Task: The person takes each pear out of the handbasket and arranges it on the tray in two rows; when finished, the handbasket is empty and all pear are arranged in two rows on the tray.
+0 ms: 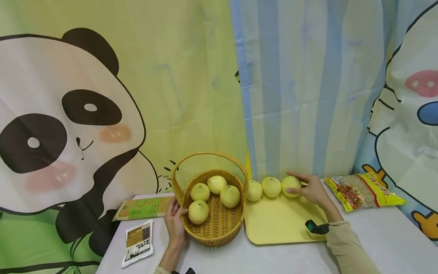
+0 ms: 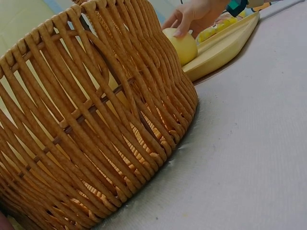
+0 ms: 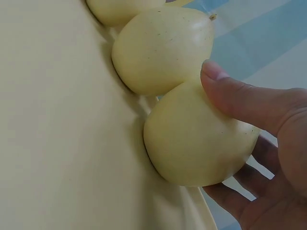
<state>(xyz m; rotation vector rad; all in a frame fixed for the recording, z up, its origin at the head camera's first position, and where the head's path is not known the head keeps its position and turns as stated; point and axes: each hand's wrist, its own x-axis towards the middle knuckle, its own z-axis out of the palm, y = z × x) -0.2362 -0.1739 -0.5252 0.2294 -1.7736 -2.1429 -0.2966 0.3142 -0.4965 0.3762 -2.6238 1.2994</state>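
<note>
My right hand holds a pale yellow pear between thumb and fingers at the far edge of a yellow tray. Two more pears, one in the middle and one at the left end, line up beside it along that edge. In the right wrist view the held pear lies against its neighbour. My left hand grips the near left rim of a wicker basket, its thumb over the rim. Several pears sit inside the basket, whose tall handle arches over them.
Left of the basket lie a flat pack with a green label and a white and brown pouch. A yellow and red food bag lies right of the tray. Printed curtains hang behind the white table.
</note>
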